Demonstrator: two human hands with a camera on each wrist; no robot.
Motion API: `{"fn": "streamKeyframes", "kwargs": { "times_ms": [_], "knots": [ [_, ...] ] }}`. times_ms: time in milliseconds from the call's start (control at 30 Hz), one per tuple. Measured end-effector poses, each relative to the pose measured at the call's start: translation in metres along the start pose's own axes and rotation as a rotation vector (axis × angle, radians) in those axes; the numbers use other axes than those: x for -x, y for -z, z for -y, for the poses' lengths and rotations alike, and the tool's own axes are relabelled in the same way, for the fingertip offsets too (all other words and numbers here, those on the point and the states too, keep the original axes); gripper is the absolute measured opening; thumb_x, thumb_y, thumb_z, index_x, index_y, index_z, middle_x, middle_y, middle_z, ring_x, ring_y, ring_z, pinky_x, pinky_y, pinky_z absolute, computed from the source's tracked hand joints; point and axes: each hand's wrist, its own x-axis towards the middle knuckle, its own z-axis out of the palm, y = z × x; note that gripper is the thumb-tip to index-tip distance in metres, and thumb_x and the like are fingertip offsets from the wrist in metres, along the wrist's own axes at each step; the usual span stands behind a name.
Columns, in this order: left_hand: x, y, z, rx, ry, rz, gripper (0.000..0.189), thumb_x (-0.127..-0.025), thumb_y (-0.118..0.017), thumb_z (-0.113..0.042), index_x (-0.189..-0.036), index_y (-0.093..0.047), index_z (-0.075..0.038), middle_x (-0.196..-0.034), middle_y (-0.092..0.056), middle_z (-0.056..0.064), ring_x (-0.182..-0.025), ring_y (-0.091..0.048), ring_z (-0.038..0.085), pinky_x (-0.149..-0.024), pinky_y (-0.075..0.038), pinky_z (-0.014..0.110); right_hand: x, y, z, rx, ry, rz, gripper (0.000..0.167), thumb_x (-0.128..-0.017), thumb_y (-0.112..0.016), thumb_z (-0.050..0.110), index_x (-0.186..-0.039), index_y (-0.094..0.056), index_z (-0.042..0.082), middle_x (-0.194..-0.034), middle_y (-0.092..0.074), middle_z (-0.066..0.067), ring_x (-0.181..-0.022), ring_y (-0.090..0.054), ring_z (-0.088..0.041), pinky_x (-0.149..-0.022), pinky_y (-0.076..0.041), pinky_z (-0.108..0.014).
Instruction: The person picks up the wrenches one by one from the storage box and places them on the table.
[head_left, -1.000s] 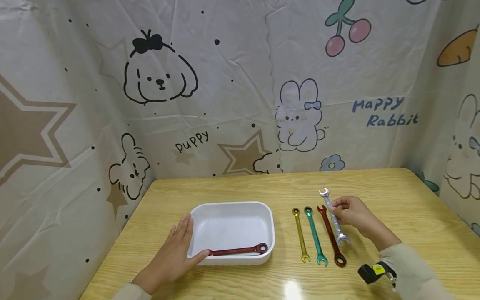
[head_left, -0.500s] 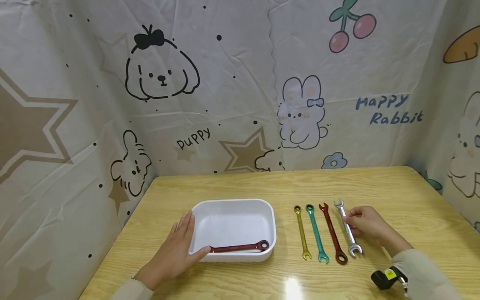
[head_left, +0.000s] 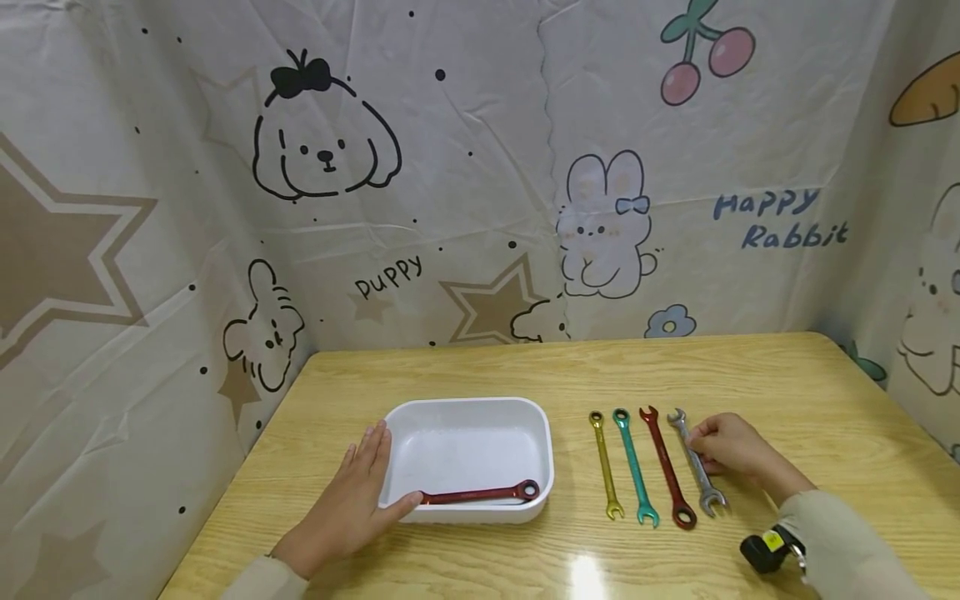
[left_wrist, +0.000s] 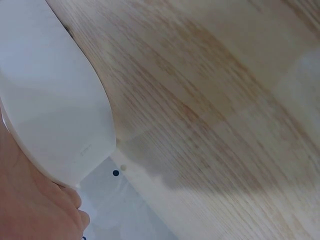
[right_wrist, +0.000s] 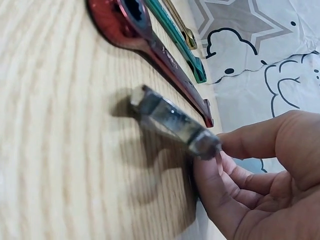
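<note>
My right hand (head_left: 738, 450) pinches a silver double open-end wrench (head_left: 701, 473) by its shaft, low over the table at the right end of a row. In the right wrist view, thumb and fingertips meet at the silver wrench (right_wrist: 172, 120), whose end faces the camera. Left of it lie a red combination wrench (head_left: 667, 467), a green one (head_left: 635, 468) and a smaller yellow one (head_left: 605, 467), roughly parallel. Fingers extended, my left hand (head_left: 341, 512) rests against the left end of a white plastic tub (head_left: 468, 402). Inside the tub another red wrench (head_left: 480, 497) lies along the near wall.
A black tape measure (head_left: 763, 552) with a yellow label appears beside my right sleeve, near the table's front. The wooden table (head_left: 480, 371) backs onto a hanging cloth (head_left: 480, 192) printed with cartoon animals, which also closes off both sides.
My right hand has carried the silver wrench rightward and lowered it beside the red one, lining it up with the row. My left hand has stayed on the tub.
</note>
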Motion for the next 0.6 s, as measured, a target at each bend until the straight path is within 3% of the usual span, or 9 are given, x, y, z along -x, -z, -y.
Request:
{"fn": "streamKeyframes", "kwargs": {
  "times_ms": [400,600],
  "knots": [
    [0.0,0.0,0.0,-0.011,0.005,-0.004,0.101,-0.088,-0.047,-0.068,-0.149,-0.015,0.007,-0.159,-0.007,0.019,-0.146,-0.008,0.033,-0.116,-0.012,0.054,-0.005,0.0,0.007,0.164,0.011,-0.012,0.013,-0.088,-0.059,0.004,-0.081,-0.06,-0.006,-0.067,-0.054,-0.004,-0.057,-0.053,-0.012,-0.05,-0.049,-0.024],
    [0.0,-0.001,0.0,-0.013,0.004,-0.011,0.101,-0.089,-0.047,-0.067,-0.149,-0.016,0.007,-0.159,-0.007,0.019,-0.146,-0.009,0.033,-0.116,-0.013,0.054,-0.005,0.0,0.012,0.211,-0.016,-0.003,0.013,-0.089,-0.057,0.003,-0.08,-0.06,-0.005,-0.067,-0.054,-0.005,-0.058,-0.053,-0.014,-0.052,-0.049,-0.026]
  ]
}}
